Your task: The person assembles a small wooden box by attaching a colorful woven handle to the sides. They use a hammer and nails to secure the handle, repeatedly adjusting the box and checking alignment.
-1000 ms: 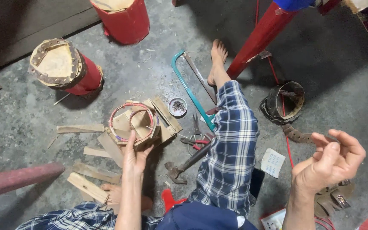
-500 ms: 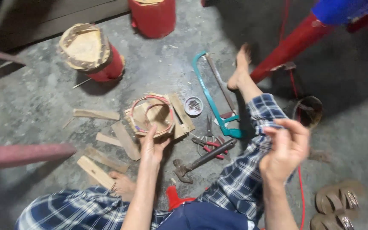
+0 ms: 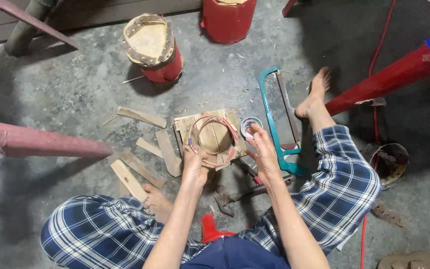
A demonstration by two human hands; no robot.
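Observation:
I sit on a concrete floor with legs in blue plaid trousers. My left hand (image 3: 195, 167) grips the near edge of a small wooden frame with a red ring (image 3: 214, 135) laid on it. My right hand (image 3: 263, 152) hovers just right of that frame, fingers pinched together near a small round tin lid (image 3: 248, 126); whether something tiny is between the fingers I cannot tell. A teal hacksaw (image 3: 278, 119) lies to the right of the hand. A hammer (image 3: 242, 193) and red-handled pliers (image 3: 255, 177) lie under my right forearm.
Several wood strips (image 3: 145, 159) lie left of the frame. Two red drums (image 3: 155, 47) stand at the back, one topped with a woven rim. A red pole (image 3: 41, 142) crosses at left, a red table leg (image 3: 384, 82) and red cable (image 3: 374, 114) at right.
My right hand swung in from the far right to beside the frame. The view shifted, and my left hand stayed on the frame's near edge.

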